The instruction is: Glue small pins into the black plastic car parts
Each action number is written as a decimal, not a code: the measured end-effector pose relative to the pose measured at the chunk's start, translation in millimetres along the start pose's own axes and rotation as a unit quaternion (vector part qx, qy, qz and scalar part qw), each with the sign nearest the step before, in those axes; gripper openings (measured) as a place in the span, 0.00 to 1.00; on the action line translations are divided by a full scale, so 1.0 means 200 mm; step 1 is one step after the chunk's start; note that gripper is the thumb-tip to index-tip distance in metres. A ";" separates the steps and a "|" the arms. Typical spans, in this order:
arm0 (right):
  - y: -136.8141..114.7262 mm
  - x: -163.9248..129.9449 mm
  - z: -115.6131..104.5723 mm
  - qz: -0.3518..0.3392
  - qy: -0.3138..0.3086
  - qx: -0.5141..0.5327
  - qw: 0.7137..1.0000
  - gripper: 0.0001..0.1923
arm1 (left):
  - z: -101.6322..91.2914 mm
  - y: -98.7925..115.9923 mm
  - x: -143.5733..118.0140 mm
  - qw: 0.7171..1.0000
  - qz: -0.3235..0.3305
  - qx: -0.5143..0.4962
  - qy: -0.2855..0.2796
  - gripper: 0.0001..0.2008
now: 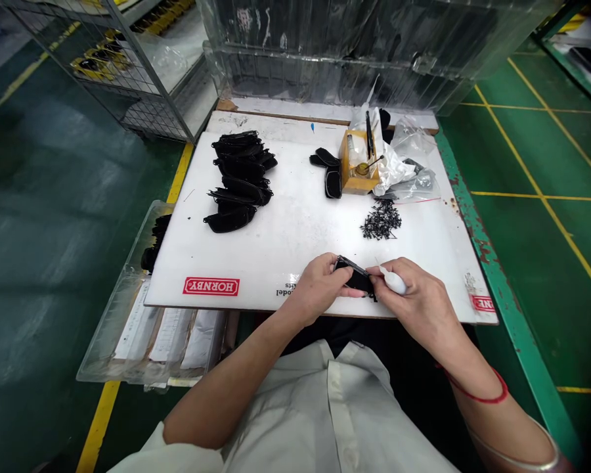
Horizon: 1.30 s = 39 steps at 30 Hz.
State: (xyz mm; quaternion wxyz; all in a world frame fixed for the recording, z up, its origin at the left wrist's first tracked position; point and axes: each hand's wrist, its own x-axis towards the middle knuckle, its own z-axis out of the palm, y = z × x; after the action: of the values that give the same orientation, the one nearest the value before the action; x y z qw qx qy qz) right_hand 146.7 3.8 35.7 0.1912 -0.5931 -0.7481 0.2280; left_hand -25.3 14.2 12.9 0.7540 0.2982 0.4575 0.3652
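- My left hand (320, 286) is clamped round a small black part (355, 277), holding it at the near edge of the white board (285, 236).
- My right hand (416, 302) is closed on a small white applicator (393, 281), its tip touching the part's right end.
- To do this well, I judge, I should keep the part steady against my fingers and the tip on the seam, with a light touch, so nothing smears.
- A heap of tiny black pieces (381, 220) lies loose on the board, beyond my right hand.
- The yellow box (357, 164) at the far side holds what looks like a small bottle with a brush; two black parts lie just beside it.
- Clear bags (408, 164) sit crumpled to its right; their contents I cannot tell.
- A stack of black shells (241, 180) lies far left.
- The clear tray (128, 315) off the left edge holds more black parts and white sheets.
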 end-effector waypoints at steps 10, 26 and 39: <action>-0.01 0.01 -0.03 0.062 -0.027 0.070 0.995 0.07 | 0.02 0.01 -0.01 0.998 0.006 0.055 0.012 0.07; -0.03 0.00 -0.02 0.028 -0.010 0.021 0.999 0.03 | 0.01 -0.01 0.00 0.998 0.041 0.043 -0.016 0.03; -0.04 0.01 -0.02 0.020 -0.006 0.023 1.000 0.03 | 0.05 -0.05 0.00 0.981 0.084 0.157 0.077 0.09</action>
State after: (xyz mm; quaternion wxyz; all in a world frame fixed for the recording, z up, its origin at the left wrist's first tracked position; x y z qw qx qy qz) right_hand 142.9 3.9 44.0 0.1954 -0.6020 -0.7319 0.2525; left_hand -13.8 8.0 7.8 0.6270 0.4209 0.5394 0.3726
